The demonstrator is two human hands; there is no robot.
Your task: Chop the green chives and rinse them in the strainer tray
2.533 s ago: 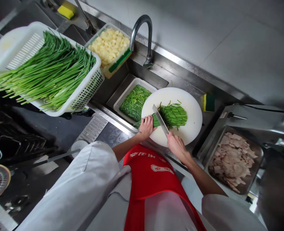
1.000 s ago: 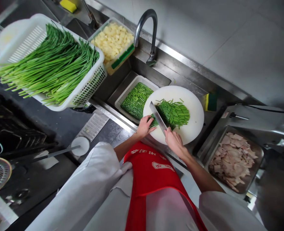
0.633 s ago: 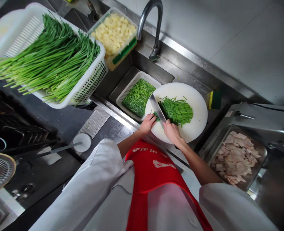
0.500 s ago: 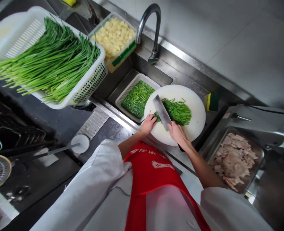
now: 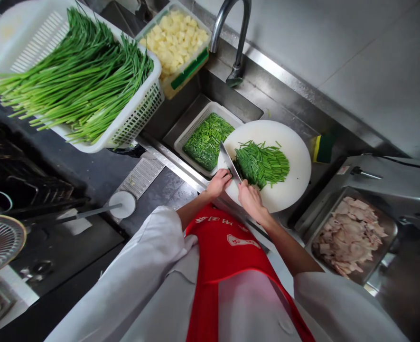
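My right hand [image 5: 250,197] grips the handle of a cleaver [image 5: 230,162], its blade edge-on over the left side of a round white cutting board [image 5: 298,149]. Just left of the blade, the curled fingers of my left hand [image 5: 219,184] press on the last short ends of the chives, mostly hidden by fingers and blade. To the blade's right lies a pile of cut chives [image 5: 263,164]. Beside the board, a white basket [image 5: 178,142] in the sink holds more cut chives [image 5: 208,142].
A large white basket [image 5: 138,114] of long uncut chives [image 5: 78,90] stands at upper left. Behind the sink are a tub of pale cubes [image 5: 176,40] and a faucet [image 5: 238,52]. At right sits a metal tray of sliced meat [image 5: 352,235]; a sponge [image 5: 323,148] lies near the board.
The cleaver has moved left, and its blade has turned from showing its flat side to nearly edge-on. More cut chives lie right of it. The view has shifted slightly.
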